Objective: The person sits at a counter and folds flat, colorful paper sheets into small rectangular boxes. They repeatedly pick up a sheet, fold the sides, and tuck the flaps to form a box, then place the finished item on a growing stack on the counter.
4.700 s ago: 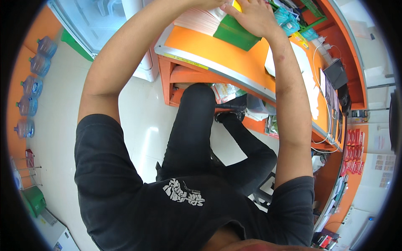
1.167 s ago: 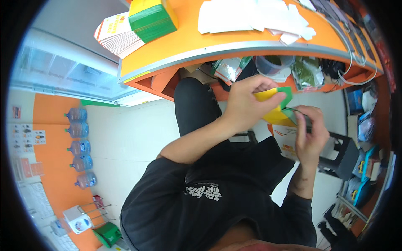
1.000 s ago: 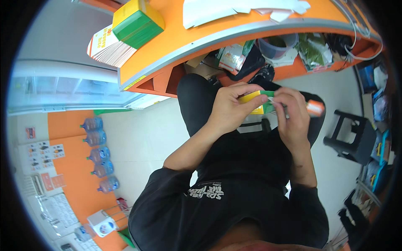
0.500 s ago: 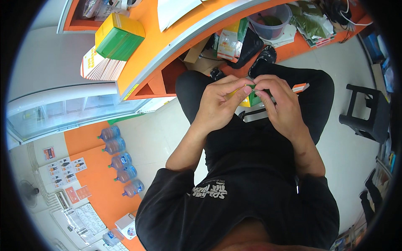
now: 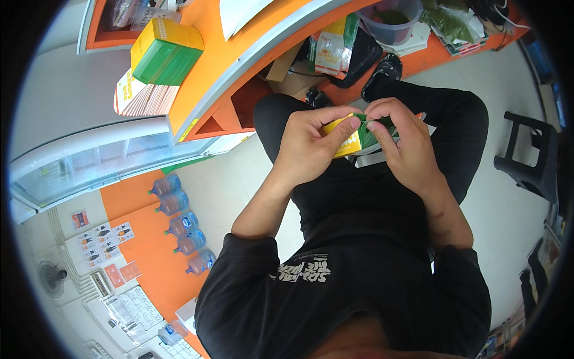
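Above my lap, both hands hold a folded piece of printed paper packaging, perhaps a flat carton or bag, with a yellow panel (image 5: 345, 141) and a green panel (image 5: 373, 133). My left hand (image 5: 311, 136) pinches the yellow side between thumb and fingers. My right hand (image 5: 405, 139) pinches the edge of the green side, its thumb tip close to the left thumb. A white and orange end of paper peeks out beyond the right hand; part of the piece is hidden by my fingers.
On the orange counter (image 5: 218, 66) at the upper left stands a stack of yellow and green packaging (image 5: 170, 54) beside fanned white and orange pieces (image 5: 145, 97). A plastic tub (image 5: 391, 27) sits at the top. A black stool (image 5: 529, 155) stands right; several water bottles (image 5: 182, 224) stand left.
The packaging is spread a little wider, with more of its green panel showing between my hands. My right thumb has shifted slightly right, and the whole view has tilted a little.
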The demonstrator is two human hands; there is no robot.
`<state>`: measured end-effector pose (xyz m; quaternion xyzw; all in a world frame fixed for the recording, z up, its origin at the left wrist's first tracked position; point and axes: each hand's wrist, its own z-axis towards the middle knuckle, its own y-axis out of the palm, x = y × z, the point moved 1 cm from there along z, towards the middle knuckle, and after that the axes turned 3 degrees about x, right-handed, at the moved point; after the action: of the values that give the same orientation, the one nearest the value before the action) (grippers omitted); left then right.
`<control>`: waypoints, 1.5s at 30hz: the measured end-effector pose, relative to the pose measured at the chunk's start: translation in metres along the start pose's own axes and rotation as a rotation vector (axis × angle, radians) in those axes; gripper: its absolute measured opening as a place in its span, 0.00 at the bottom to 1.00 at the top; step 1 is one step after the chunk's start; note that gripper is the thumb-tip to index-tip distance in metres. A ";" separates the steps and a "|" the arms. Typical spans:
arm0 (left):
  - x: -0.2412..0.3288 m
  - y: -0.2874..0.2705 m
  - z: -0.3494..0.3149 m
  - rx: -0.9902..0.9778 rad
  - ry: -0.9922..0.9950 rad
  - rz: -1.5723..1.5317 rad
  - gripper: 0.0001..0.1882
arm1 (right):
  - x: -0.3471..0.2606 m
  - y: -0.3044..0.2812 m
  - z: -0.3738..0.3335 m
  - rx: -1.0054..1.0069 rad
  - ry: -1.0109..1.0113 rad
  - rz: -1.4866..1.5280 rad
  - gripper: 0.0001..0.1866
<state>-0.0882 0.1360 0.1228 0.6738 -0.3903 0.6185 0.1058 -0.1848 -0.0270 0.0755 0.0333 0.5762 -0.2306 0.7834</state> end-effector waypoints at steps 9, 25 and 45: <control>0.040 -0.080 0.006 0.302 0.267 0.403 0.21 | 0.019 -0.015 0.006 -0.129 0.222 0.174 0.06; 0.023 -0.279 0.070 0.699 0.504 1.550 0.53 | 0.047 0.000 0.021 -0.164 0.207 0.211 0.06; 0.038 -0.278 0.078 0.648 0.471 1.829 0.53 | 0.051 0.001 0.033 -0.198 0.278 0.236 0.04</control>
<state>0.1503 0.2597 0.2353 -0.0293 -0.5403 0.6567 -0.5253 -0.1433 -0.0532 0.0390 0.0549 0.6909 -0.0724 0.7172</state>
